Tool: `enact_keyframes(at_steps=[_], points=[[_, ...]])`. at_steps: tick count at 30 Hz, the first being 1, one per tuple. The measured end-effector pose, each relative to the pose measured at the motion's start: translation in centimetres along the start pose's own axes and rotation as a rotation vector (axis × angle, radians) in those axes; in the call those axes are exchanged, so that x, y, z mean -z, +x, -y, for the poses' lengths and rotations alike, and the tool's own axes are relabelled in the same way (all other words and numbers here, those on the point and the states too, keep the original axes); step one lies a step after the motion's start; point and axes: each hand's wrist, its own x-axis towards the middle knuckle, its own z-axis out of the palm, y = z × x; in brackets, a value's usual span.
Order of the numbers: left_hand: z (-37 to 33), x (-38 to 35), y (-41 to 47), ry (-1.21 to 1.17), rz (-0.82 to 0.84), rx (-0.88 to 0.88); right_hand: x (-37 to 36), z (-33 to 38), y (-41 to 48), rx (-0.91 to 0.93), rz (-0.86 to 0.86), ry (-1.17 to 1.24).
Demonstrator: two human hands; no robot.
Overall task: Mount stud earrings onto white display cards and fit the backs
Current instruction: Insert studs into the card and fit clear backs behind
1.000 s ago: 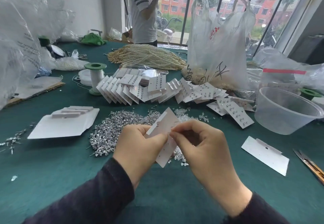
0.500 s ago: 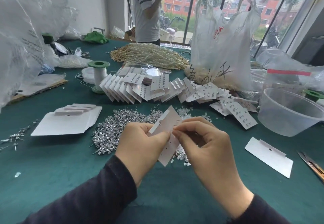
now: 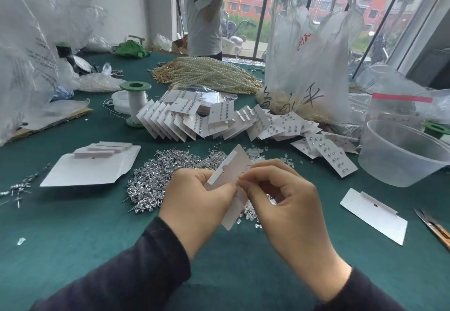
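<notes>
My left hand (image 3: 194,203) grips a white display card (image 3: 231,171), tilted, above the green table. My right hand (image 3: 285,198) pinches at the card's right edge with thumb and forefinger; whatever small piece is between them is hidden. Under and left of the card lies a heap of silver stud earrings (image 3: 155,184). Clear earring backs (image 3: 253,215) are scattered beneath my hands. A fanned row of filled cards (image 3: 219,123) lies further back. A blank card (image 3: 372,215) lies at the right.
A stack of blank cards on white paper (image 3: 90,167) lies left. A clear plastic tub (image 3: 401,154) stands right, scissors (image 3: 433,225) at the right edge. Behind are a green spool (image 3: 135,103), pearl strands (image 3: 209,74), plastic bags (image 3: 309,62), and a standing person (image 3: 204,11).
My hands and the card stay almost in place; the right fingers have shifted slightly along the card's edge. The view has drifted a little.
</notes>
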Motion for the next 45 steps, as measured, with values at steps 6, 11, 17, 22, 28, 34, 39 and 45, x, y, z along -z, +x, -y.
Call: enact_keyframes(at_steps=[6, 11, 17, 22, 28, 34, 39, 45], points=[[0.1, -0.1, -0.1, 0.001, 0.052, -0.012, 0.1, -0.4, -0.1, 0.011, 0.006, -0.019], [0.1, 0.0, -0.1, 0.085, 0.081, -0.077, 0.3, -0.5, -0.1, -0.023, 0.049, -0.022], [0.7, 0.0, 0.1, 0.143, 0.078, -0.101, 0.2, -0.6, -0.2, -0.058, 0.046, -0.047], [0.7, 0.0, 0.2, 0.189, 0.073, -0.105, 0.3, -0.4, -0.3, -0.054, 0.053, -0.123], [0.7, 0.0, 0.3, 0.174, 0.067, -0.088, 0.2, -0.3, -0.3, -0.052, 0.045, -0.149], [0.8, -0.1, 0.2, 0.169, 0.049, -0.113, -0.1, -0.5, -0.4, -0.058, 0.085, -0.179], [0.5, 0.3, 0.2, 0.199, 0.073, -0.177, -0.1, -0.4, -0.5, -0.021, 0.078, -0.167], [-1.3, 2.2, 1.8, -0.076, 0.335, 0.03, 0.7, -0.2, 0.2, -0.022, -0.041, -0.107]])
